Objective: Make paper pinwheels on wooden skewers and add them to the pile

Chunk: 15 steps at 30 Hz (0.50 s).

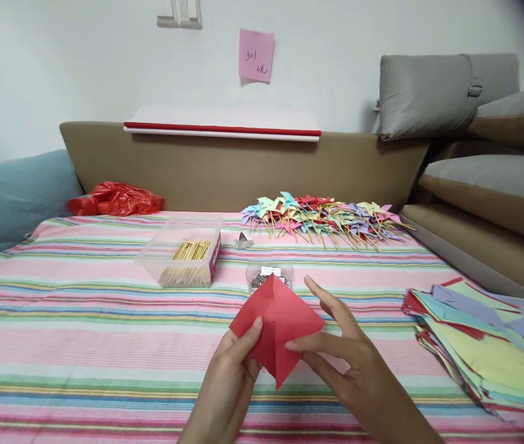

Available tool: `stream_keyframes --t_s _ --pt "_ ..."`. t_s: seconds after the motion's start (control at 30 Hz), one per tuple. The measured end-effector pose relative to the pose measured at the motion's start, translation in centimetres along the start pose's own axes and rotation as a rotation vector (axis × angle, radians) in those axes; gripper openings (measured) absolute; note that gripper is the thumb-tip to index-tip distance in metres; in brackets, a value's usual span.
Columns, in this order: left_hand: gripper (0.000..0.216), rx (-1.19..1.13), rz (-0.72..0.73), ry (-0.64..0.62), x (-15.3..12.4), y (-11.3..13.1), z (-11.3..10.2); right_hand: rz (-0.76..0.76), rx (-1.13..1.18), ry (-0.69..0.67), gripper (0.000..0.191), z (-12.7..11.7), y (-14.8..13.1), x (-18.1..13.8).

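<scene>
A square of red paper with a crease down its middle is held up over the striped cloth, one corner pointing toward me. My left hand grips its left side, thumb on top and fingers underneath. On the right side, my right hand pinches the paper between thumb and a finger, with the index finger raised off it. Just behind the paper sits a small clear tub of tiny metal pieces, partly hidden by it.
A clear plastic box holds wooden sticks. Finished paper pinwheels lie in a heap at the back. Stacked coloured paper is at the right. A small opened box and a red plastic bag lie farther back.
</scene>
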State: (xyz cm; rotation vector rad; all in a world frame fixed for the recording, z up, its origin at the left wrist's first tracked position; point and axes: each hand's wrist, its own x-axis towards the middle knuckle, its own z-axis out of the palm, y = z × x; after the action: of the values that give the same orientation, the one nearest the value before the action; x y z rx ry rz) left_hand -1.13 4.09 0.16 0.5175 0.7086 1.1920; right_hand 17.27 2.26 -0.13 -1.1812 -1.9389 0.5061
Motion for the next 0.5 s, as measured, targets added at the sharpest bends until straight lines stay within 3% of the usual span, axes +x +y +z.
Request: stream_keyframes --t_s 0.3,0.43,0.5 --pt "0.032 -0.076 0.04 0.006 0.2 -0.6 0.3 0.083 0.075 0.166 0.02 1.0 0.6 -0.5" --pt "0.034 -0.162 0.051 -0.035 0.3 -1.1 0.9 0.429 0.518 0.302 0.045 2.2 0.2 -0.3" --pt "0.034 -0.188 0.056 -0.061 0.3 -1.3 1.1 0.582 0.759 0.309 0.058 2.7 -0.2 0.1"
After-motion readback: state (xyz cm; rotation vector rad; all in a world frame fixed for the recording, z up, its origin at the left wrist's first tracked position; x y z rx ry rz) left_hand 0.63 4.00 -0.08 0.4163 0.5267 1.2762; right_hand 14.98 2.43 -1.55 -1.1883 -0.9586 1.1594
